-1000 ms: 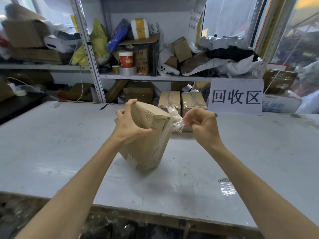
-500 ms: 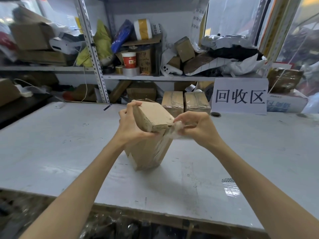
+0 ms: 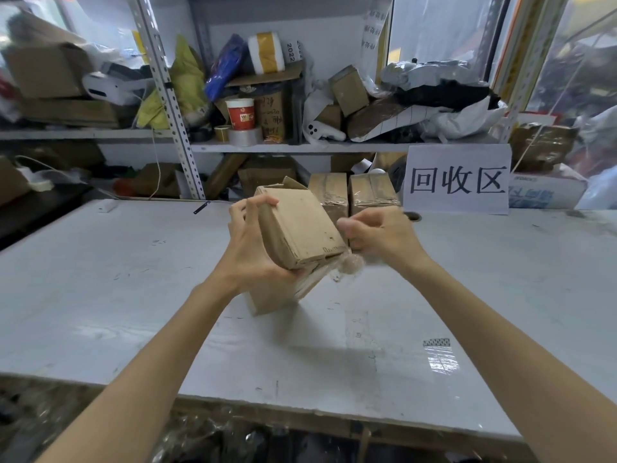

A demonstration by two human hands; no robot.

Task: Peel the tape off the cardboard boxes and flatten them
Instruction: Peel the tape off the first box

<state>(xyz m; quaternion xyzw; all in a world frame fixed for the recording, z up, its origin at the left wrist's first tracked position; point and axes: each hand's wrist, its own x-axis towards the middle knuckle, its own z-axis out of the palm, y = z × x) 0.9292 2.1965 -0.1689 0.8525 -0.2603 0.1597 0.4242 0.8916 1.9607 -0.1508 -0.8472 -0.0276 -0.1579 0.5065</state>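
Observation:
A small brown cardboard box [image 3: 297,228] is held tilted above the white table [image 3: 100,279], its lower corner near the tabletop. My left hand [image 3: 248,242] grips the box from its left side, fingers over the top edge and thumb under it. My right hand [image 3: 377,233] is at the box's right side with curled fingers pinching a crumpled strip of clear tape [image 3: 349,264] that hangs from the box's lower right corner. A flap stands open at the far end of the box.
Two taped cardboard boxes [image 3: 329,192] [image 3: 372,192] stand at the table's back edge beside a white sign [image 3: 457,178]. A piece of clear tape [image 3: 439,357] lies stuck on the table at the right. Cluttered shelves [image 3: 267,147] rise behind the table.
The box has been turned so its broad face points up at me. My right hand has moved in against the box's right side, and the tape now hangs low at the corner.

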